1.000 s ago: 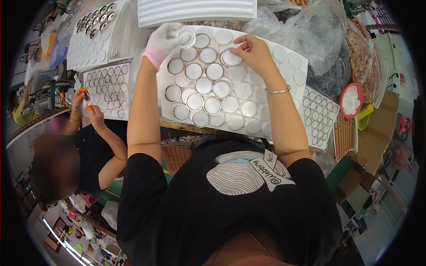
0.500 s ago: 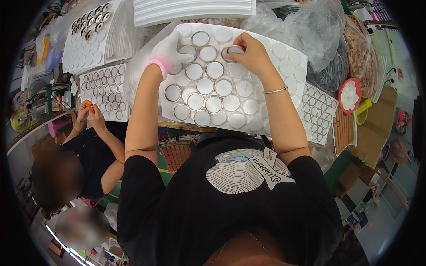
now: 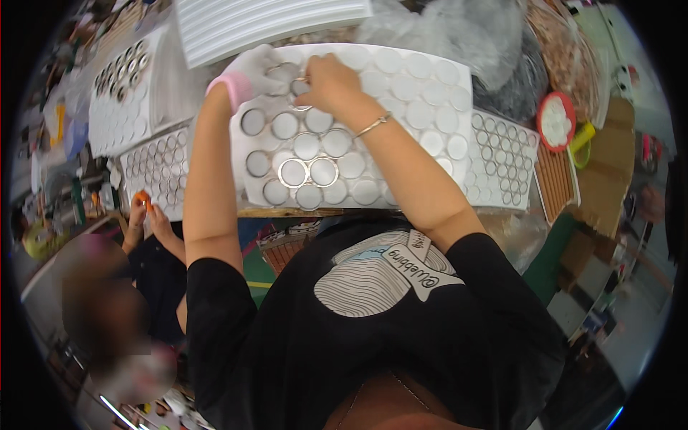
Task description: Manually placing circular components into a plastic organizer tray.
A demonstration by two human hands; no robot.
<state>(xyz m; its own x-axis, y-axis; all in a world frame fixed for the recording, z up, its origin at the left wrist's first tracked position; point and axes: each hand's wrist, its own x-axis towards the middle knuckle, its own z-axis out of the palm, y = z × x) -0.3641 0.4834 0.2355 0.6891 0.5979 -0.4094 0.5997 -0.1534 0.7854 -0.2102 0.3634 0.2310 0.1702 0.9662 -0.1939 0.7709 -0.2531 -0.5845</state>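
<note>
A white foam tray (image 3: 459,107) with rows of round white discs lies before me. Many discs near its left side have thin metal rims, such as this rimmed disc (image 3: 285,125). My left hand (image 3: 254,73), in a white glove with a pink cuff, rests at the tray's far left corner. Its fingers are apart around another rimmed disc (image 3: 287,71). Bare and wearing a bracelet, my right hand (image 3: 331,82) is close beside it. Its thumb and fingers pinch a metal-rimmed disc (image 3: 299,87), partly hidden by the fingers.
Ridged white foam sheets (image 3: 272,25) lie beyond the tray. Trays of smaller rings flank it: a left tray (image 3: 154,172) and a right tray (image 3: 502,158). A red dish (image 3: 556,122) stands at the right. At the left, another person's hands (image 3: 147,215) hold something orange.
My right hand has moved left across the tray with the rimmed disc, close to my left hand. The view has shifted, and the tray sits further left in it.
</note>
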